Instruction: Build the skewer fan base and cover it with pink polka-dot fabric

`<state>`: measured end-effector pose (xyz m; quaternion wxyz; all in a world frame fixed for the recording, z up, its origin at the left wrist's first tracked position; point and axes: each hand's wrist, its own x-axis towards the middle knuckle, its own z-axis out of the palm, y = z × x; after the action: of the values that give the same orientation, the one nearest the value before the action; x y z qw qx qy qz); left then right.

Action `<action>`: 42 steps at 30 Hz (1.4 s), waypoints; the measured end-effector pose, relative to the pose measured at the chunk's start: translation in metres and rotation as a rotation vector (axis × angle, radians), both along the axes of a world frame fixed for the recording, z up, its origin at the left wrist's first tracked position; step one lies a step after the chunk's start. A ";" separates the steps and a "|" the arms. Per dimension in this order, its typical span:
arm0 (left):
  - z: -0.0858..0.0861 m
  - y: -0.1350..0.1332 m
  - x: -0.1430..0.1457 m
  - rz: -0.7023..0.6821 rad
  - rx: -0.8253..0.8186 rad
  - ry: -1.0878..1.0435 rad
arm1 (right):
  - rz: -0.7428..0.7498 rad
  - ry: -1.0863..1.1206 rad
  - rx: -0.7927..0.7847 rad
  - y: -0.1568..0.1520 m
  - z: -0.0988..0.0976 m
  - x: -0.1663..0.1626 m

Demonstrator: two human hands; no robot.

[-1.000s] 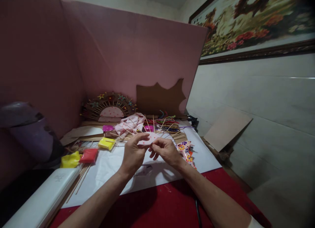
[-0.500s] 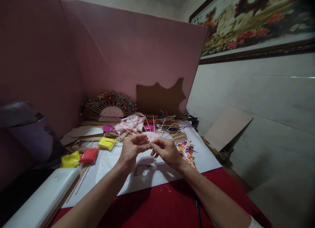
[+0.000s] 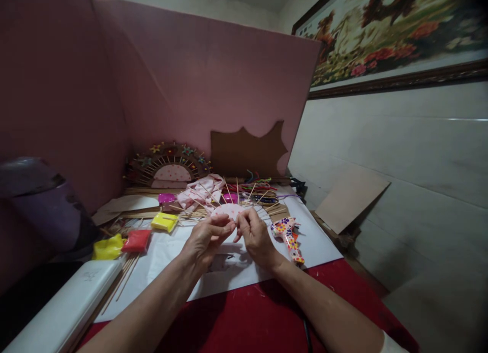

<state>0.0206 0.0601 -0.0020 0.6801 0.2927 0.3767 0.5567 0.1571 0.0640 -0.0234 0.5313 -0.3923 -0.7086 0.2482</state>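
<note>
My left hand (image 3: 209, 237) and my right hand (image 3: 256, 237) meet over the white sheet, fingertips nearly touching. Each has thumb and fingers pinched together; whatever lies between them is too small to make out. Just beyond the fingers is a pink dotted half-round piece (image 3: 225, 210), its lower part hidden by my hands. Thin wooden sticks (image 3: 238, 191) fan out from its curved edge. To the right of my right hand, a flower-patterned glue gun (image 3: 288, 237) rests on the sheet.
Yellow (image 3: 164, 221) and red packets (image 3: 136, 240) lie left, near loose sticks (image 3: 121, 282) and a long white box (image 3: 68, 310). Crumpled pink cloth (image 3: 202, 191) and coloured pipe cleaners (image 3: 259, 182) lie behind. A decorated half-round fan (image 3: 171, 159) and brown cardboard (image 3: 247, 152) stand against the pink panel.
My hands have drawn slightly lower and closer to me, baring more of the pink half-round piece. The right hand has turned more upright, and more of the glue gun shows.
</note>
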 end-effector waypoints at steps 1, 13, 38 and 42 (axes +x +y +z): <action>0.001 0.000 0.000 0.005 0.000 -0.003 | -0.026 0.065 -0.026 0.002 0.000 0.001; 0.011 0.000 -0.002 0.109 0.121 0.008 | -0.063 0.024 -0.034 0.004 0.002 0.006; 0.000 0.019 -0.016 0.188 -0.352 -0.012 | -0.474 -0.386 -0.202 0.020 -0.011 0.016; 0.000 0.024 -0.014 0.167 -0.261 0.003 | -0.490 -0.349 -0.165 0.021 -0.008 0.016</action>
<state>0.0070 0.0842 -0.0019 0.6631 0.1700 0.4699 0.5573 0.1733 0.0847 -0.0315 0.4121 -0.6301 -0.6507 0.0985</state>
